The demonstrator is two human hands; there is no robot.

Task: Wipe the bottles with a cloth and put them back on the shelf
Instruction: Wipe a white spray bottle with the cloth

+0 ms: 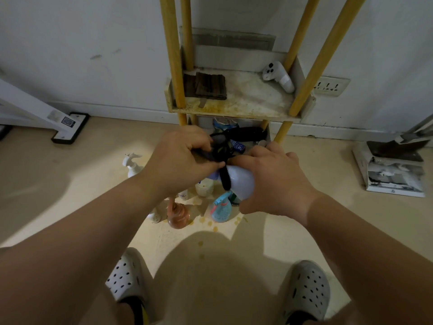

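Two hands busy; I read this as mid-wipe, nothing back on the tier yet.

Floor (70, 184): pale and smooth, with yellowish spots near the bottles. Looks like a spill to me, so there's a risk of slipping or of sticky bases.

Shelf (234, 113): round yellow posts and a flat, stained tier with a low lip. A dark ridged block (206, 86) lies at its left, a white controller (278, 77) at its right. A careless put-back could knock the controller.

Right hand (274, 181): fingers curled round a white bottle (241, 181), held up before the shelf, above the floor cluster. It's rounded, glossy plastic. If the grip eases, it drops on the ones below.

Left hand (178, 158): pinches a black cloth (220, 151) against the bottle's top. The cloth is soft and bunched, with one strip hanging down the bottle's side. I'd watch for it snagging.

On the floor: white pump bottle (132, 166), orange bottle (178, 215), teal dotted bottle (221, 208), small cream jar (204, 187). They stand close together and would topple easily.
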